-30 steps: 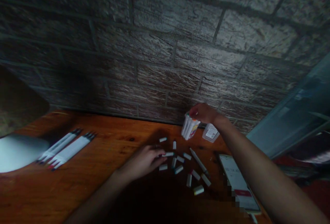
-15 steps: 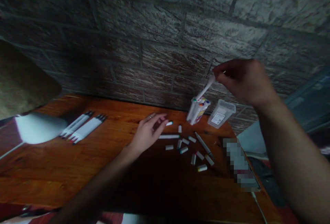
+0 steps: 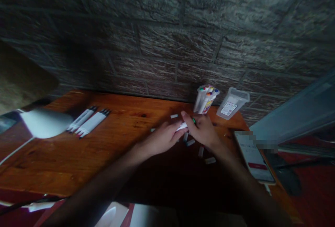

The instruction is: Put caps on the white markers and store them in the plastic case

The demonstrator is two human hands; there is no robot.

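Observation:
Over the wooden table, my left hand (image 3: 164, 137) is closed around the barrel of a white marker (image 3: 182, 126). My right hand (image 3: 202, 129) grips the same marker at its other end, where a green tip or cap shows between the fingers. Loose white marker caps (image 3: 191, 142) lie under and around both hands, and some are hidden by them. Behind my right hand stands a clear container of markers (image 3: 202, 99) with coloured ends facing up. Beside it on the right is a second clear plastic container (image 3: 232, 105) with a label.
Two groups of white markers with dark tips (image 3: 90, 120) lie at the left, near a white lamp-like object (image 3: 48, 123). A phone (image 3: 255, 159) with a cable rests along the right table edge (image 3: 284, 199). A stone wall (image 3: 157, 45) rises behind the table.
My right hand has come down from above the marker container with a marker drawn from it. My left hand has moved right to meet it, and both now grip the marker.

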